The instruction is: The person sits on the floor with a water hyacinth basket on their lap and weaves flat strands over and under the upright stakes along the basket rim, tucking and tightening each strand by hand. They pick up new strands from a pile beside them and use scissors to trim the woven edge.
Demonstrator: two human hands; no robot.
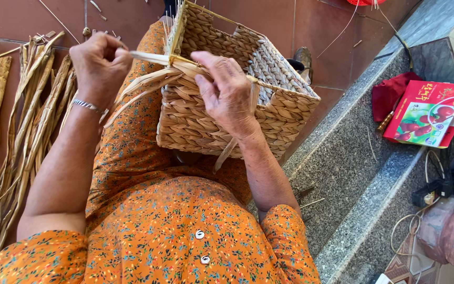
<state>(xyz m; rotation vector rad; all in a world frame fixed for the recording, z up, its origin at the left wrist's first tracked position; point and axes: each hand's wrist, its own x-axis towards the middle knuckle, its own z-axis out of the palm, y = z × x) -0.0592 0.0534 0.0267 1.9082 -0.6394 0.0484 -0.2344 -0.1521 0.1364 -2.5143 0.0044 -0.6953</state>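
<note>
Two bare hands worked at the near corner of a square woven basket (222,113) that rested tilted on the person's lap, over the orange flowered dress (158,221). The left hand (100,66) was closed in a fist around the end of a pale straw strand (151,58), pulled taut sideways from the basket's rim. The right hand (226,92) lay across the same corner, its fingers pressed down on a bunch of loose straw ends (148,84) fanning out from the rim toward the left wrist, which wore a silver bracelet (88,106).

Left of the lap, a spread of long dried strips (27,115) lay on the red tiled floor (6,18), close beside the left arm. On the right, the basket's far edge nearly reached a grey stone step (342,158) running diagonally; bare stone lay between the elbow and a red printed box (426,113) beside a red cloth (392,92). Cables (413,226) crowded the lower right corner.
</note>
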